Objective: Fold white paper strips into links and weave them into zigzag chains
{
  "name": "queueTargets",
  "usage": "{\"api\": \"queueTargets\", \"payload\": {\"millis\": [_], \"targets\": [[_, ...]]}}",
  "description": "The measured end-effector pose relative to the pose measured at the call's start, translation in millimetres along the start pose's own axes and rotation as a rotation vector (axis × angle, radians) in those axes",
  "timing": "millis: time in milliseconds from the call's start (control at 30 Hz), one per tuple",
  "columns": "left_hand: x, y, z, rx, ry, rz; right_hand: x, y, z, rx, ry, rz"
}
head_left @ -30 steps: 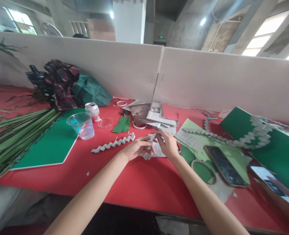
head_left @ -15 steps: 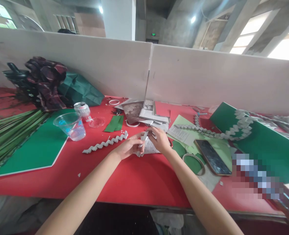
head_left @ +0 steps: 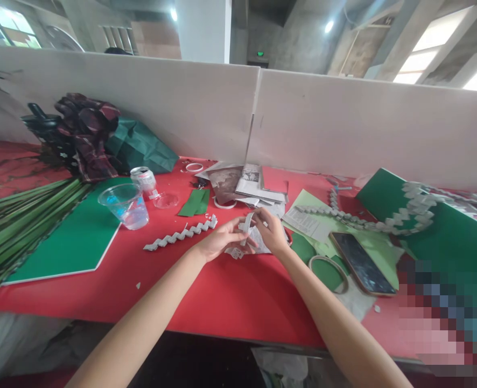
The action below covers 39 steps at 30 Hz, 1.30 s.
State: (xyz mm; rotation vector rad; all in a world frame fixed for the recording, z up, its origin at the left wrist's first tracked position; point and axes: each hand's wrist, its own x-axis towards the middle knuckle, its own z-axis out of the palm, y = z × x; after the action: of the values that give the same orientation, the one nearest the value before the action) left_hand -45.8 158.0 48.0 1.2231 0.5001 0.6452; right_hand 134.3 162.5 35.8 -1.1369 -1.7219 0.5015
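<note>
My left hand (head_left: 221,238) is closed on a small folded white paper strip (head_left: 247,222), which stands up between my two hands. The fingers of my right hand (head_left: 271,230) pinch the upper end of the same strip. Just below my left fingers are small printed paper pieces (head_left: 235,252), and printed paper (head_left: 258,238) lies behind and under my right hand. To the left of my hands, a zigzag chain of folded paper (head_left: 177,236) rests on the red table (head_left: 222,302).
On the left are a plastic cup (head_left: 127,207), a can (head_left: 144,180), green leaves (head_left: 40,215) and a green board (head_left: 69,248). A phone (head_left: 362,263), a tape ring (head_left: 345,285) and a long folded-paper chain (head_left: 384,226) lie right. A white partition (head_left: 343,124) stands behind.
The view has shifted slightly, so the table objects appear further right. The strip between my hands now stands more upright and shows more of its length. At the far right, another person's hand has left view.
</note>
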Motion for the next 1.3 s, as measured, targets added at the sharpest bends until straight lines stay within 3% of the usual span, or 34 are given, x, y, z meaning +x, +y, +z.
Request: {"api": "queueTargets", "payload": {"millis": [133,300,500,633,867,1000,1067,1300], "targets": [[4.5,-3.8,-3.6,-0.041,0.063,0.026,-1.1,-1.0,-3.5,-0.159,0.002,0.044],[9.5,-10.2,-12.5,-0.044,0.152,0.058,-1.9,-4.3,-6.9,-0.354,-0.06,-0.01],[7.5,-13.2,-14.4,-0.037,0.179,0.007,-11.9,-6.3,-8.7,-0.306,-0.085,-0.016],[7.1,-21.4,-1.7,-0.09,0.207,-0.012,-32.0,-7.9,-6.5,-0.252,-0.03,-0.022],[34.5,-34.4,30.2,-0.245,0.132,0.046,-43.8,9.3,-12.6,-0.082,0.24,0.183],[57.4,-39.9,25.0,-0.154,0.07,0.027,-31.6,21.2,-23.9,-0.065,0.301,0.22],[61.2,-42.5,18.1,-0.092,0.094,0.033,-27.6,22.8,-27.0,-0.119,0.324,0.179],[40.9,-34.4,10.5,-0.008,0.148,0.068,-25.7,15.9,-23.6,-0.105,0.259,0.059]]}}
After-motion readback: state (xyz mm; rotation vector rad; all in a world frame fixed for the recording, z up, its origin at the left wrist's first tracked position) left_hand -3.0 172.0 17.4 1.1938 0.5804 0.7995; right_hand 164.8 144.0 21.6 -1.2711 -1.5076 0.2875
